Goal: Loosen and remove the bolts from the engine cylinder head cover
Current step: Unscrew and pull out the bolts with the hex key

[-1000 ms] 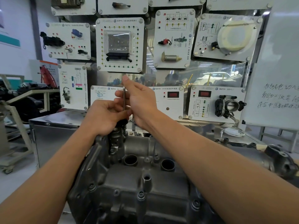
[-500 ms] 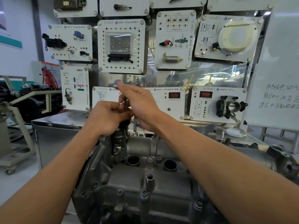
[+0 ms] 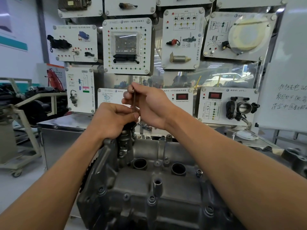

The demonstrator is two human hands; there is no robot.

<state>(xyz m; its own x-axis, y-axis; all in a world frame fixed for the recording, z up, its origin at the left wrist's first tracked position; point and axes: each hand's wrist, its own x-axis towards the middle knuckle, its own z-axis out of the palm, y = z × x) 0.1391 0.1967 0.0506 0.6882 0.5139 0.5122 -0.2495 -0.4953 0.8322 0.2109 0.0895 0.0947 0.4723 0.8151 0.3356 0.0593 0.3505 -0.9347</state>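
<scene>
The grey metal cylinder head cover fills the lower middle, with two round holes on top and several bolts along its edges, one bolt at the right. A thin dark metal rod stands upright over the cover's far left corner. My right hand pinches the rod's upper end between thumb and fingers. My left hand is closed around the rod's lower end, just above a dark fitting on the cover. What the rod's tip touches is hidden by my left hand.
A steel workbench stands behind the engine, with a display wall of white training panels above it. A whiteboard is at the right, a throttle body panel beside it. A wheeled stand sits at the left.
My right hand has dropped slightly and curled its fingers in around the rod's top; before, its index finger pointed up. My left hand stays at the base.
</scene>
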